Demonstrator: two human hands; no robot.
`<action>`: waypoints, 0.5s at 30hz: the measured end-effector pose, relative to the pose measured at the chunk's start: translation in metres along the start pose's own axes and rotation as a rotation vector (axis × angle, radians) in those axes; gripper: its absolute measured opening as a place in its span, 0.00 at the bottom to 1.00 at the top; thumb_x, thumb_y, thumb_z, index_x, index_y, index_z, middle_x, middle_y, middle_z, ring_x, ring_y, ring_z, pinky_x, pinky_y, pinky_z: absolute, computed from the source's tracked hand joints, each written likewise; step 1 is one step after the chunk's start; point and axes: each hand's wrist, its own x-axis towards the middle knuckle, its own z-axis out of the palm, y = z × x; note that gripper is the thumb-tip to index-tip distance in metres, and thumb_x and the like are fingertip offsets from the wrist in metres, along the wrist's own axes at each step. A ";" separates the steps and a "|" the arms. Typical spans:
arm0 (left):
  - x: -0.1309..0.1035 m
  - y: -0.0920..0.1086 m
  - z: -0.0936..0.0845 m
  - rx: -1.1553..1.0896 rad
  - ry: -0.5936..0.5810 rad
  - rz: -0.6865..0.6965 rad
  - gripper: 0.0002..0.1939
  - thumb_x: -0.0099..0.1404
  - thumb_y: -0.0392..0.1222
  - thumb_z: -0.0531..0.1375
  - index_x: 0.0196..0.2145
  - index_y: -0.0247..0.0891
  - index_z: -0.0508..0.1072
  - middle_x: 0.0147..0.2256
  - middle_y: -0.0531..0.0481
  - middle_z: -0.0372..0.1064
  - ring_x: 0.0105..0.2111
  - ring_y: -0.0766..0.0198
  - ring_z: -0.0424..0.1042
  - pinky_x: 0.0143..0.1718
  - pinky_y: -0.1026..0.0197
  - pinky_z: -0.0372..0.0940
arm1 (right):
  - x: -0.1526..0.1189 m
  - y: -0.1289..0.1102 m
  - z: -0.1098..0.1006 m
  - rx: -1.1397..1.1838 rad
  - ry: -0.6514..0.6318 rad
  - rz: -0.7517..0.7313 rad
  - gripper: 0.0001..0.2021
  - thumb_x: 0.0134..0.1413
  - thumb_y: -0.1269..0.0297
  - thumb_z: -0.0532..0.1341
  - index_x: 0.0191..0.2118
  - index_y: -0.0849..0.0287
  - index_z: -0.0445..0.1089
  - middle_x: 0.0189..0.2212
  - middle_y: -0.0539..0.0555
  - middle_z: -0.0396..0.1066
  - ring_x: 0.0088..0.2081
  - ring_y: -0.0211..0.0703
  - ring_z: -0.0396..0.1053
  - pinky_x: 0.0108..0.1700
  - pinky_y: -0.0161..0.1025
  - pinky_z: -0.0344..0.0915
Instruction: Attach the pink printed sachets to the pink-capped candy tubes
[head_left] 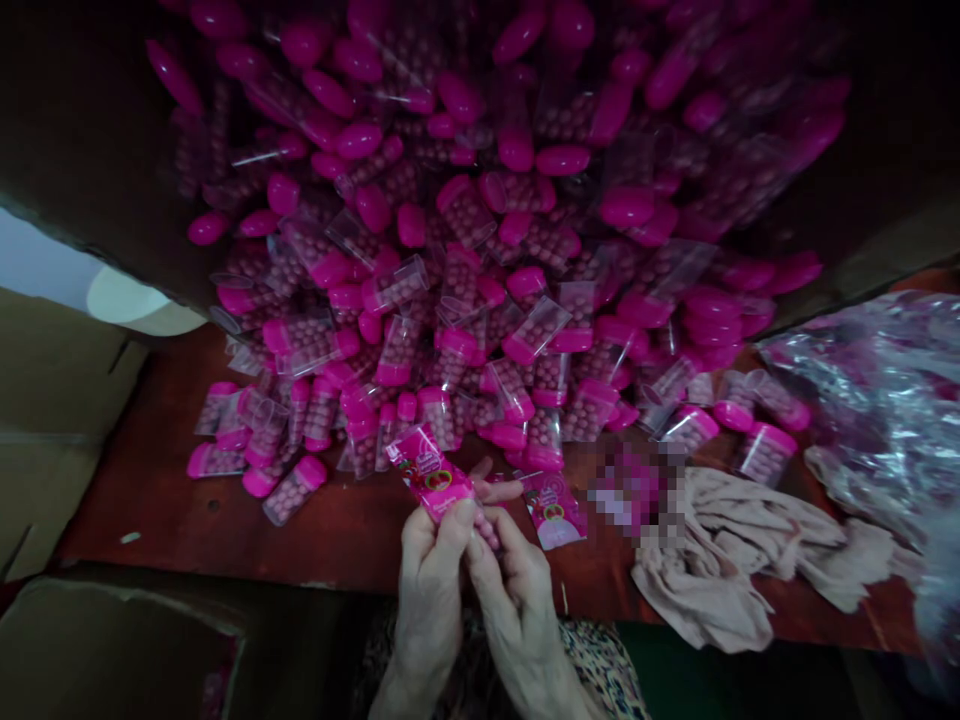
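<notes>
Near the front edge of the table my left hand pinches a pink printed sleeve between thumb and fingers. Close against it, my right hand has its fingers closed around a small clear container of pink balls, mostly hidden by the fingers. The container's end meets the lower end of the sleeve; how far it sits inside I cannot tell. Just right of my hands a flat pink printed sleeve lies on the table. Behind them spreads a large heap of clear containers with pink caps, filled with pink balls.
The heap spills from a dark box onto the red-brown table. At the right lie a crumpled beige cloth and shiny clear plastic wrap. A blurred-out pink patch is beside the cloth. Cardboard boxes stand at the left.
</notes>
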 end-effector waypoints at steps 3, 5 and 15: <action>0.005 0.007 -0.004 -0.096 -0.036 0.049 0.16 0.57 0.48 0.61 0.39 0.34 0.74 0.37 0.41 0.76 0.36 0.59 0.73 0.36 0.61 0.67 | 0.006 0.001 0.003 0.081 -0.090 0.038 0.13 0.60 0.55 0.52 0.32 0.59 0.65 0.21 0.47 0.61 0.23 0.33 0.60 0.25 0.29 0.59; 0.007 0.012 -0.006 -0.120 -0.035 0.074 0.16 0.57 0.49 0.60 0.39 0.34 0.75 0.37 0.40 0.76 0.36 0.58 0.74 0.35 0.60 0.67 | 0.007 0.001 0.005 0.091 -0.101 0.042 0.13 0.60 0.55 0.52 0.31 0.59 0.64 0.21 0.46 0.61 0.22 0.33 0.59 0.24 0.29 0.57; 0.004 0.005 0.004 -0.122 0.027 -0.049 0.14 0.57 0.48 0.61 0.35 0.34 0.73 0.30 0.43 0.76 0.31 0.59 0.75 0.31 0.62 0.67 | -0.002 0.003 0.004 -0.028 -0.011 0.052 0.15 0.59 0.55 0.52 0.41 0.61 0.68 0.27 0.51 0.67 0.28 0.37 0.64 0.31 0.32 0.62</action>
